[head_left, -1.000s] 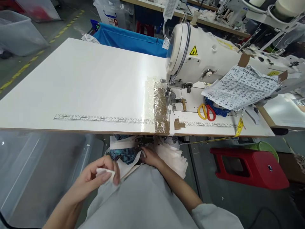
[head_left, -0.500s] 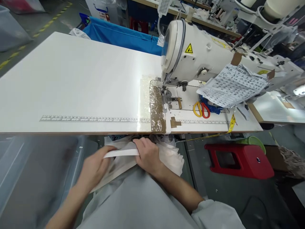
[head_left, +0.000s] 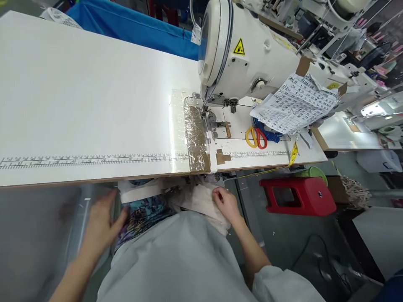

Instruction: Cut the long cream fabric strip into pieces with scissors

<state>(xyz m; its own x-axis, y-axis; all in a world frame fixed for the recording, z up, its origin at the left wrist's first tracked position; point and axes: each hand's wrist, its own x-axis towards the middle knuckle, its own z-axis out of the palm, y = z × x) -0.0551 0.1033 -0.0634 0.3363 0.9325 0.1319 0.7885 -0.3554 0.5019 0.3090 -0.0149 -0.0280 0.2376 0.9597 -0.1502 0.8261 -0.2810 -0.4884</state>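
Spreading its fingers and thumb, our left hand (head_left: 100,222) is open at eight o'clock, blurred, between the translucent bin (head_left: 74,224) and the patterned cloth (head_left: 141,216); whether its thumb touches the cloth we cannot tell. Our right hand (head_left: 226,204), toward five o'clock, has its grip closed, fingertips pinching the pale cloth (head_left: 201,201). Both cloths lie below the front edge of the counter (head_left: 94,105), around six to eight o'clock, just in front of our grey garment (head_left: 179,260), with a white band (head_left: 141,193) across the patterned one.

We see the translucent bin's inside as smooth, dim grey. At eleven o'clock, behind the counter, stands a blue fabric bin (head_left: 132,29); its contents are hidden from us. Out at three o'clock, we can see the rim of a green basket (head_left: 316,172) behind the red stool (head_left: 315,195), what it holds out of sight. Just past it sits a brown box (head_left: 336,191), a tangled pale bundle (head_left: 355,193) beside it; if any lies inside, we cannot tell. Farther along that way is a whitish bin (head_left: 379,160). On our counter, the sewing machine (head_left: 245,50) stands at one o'clock, and scissors (head_left: 256,137) with yellow and red handles lie near three.
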